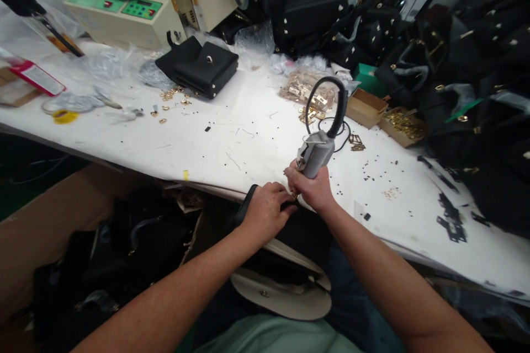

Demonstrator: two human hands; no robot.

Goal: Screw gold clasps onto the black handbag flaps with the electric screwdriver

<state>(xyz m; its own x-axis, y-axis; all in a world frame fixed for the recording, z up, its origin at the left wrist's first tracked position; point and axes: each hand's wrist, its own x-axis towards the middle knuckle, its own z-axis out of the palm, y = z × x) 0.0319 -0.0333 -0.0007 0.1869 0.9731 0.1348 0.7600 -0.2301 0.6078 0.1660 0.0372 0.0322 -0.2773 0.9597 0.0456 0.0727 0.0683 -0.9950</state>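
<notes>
My right hand [311, 186] is wrapped round a grey corded electric screwdriver [318, 153], held upright with its lower end pointing down at the bag. A black handbag [308, 229] rests on my lap against the table's front edge, its beige-lined flap [285, 300] hanging towards me. My left hand [269, 209] grips the bag's black upper part, fingers bent close to the tool's lower end. A small gold fitting [295, 196] shows between the two hands; the tool's tip is hidden by my fingers.
Loose gold fittings [171, 94] and a bag of gold plates [308, 88] lie on the white table [199, 154]. Behind stand another black handbag [207, 66] and a control box [124, 16]. Small boxes [366, 107] sit right. A carton [45, 215] of black bags stands lower left.
</notes>
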